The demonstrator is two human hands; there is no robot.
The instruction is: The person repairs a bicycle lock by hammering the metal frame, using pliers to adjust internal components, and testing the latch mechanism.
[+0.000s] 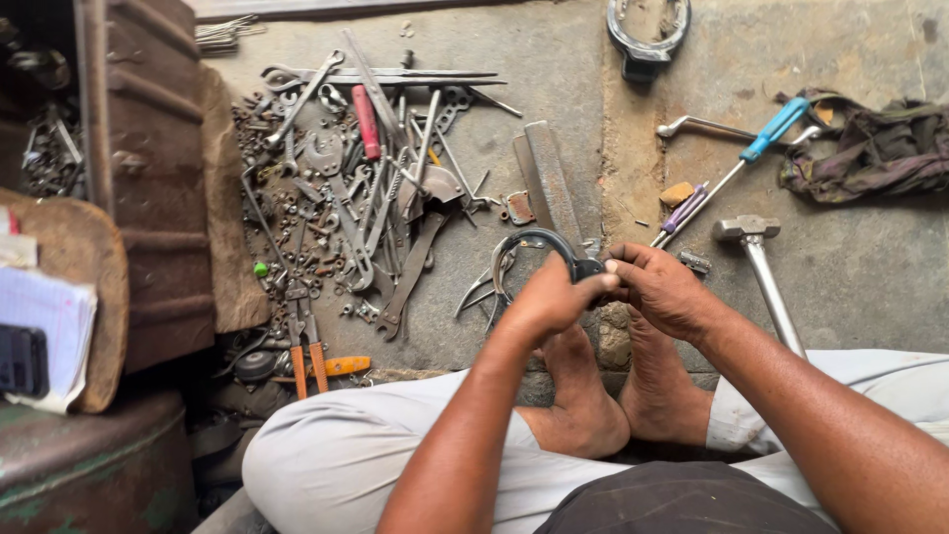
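Observation:
I sit on a concrete floor with both bare feet in front of me. My left hand (552, 295) and my right hand (660, 289) meet above my feet, both gripping a small dark block at the end of a curved metal ring clamp (524, 240). The ring arcs up and to the left of my left hand, over the floor. Fingers of both hands are closed around the block, which they mostly hide.
A big heap of spanners, pliers, bolts and a red-handled tool (366, 121) covers the floor at left. A hammer (759, 259), a blue-handled tool (775, 129), a flat file (550, 178), a rag (870, 148) and another ring clamp (647, 30) lie around. A rusty metal box (148, 178) stands at left.

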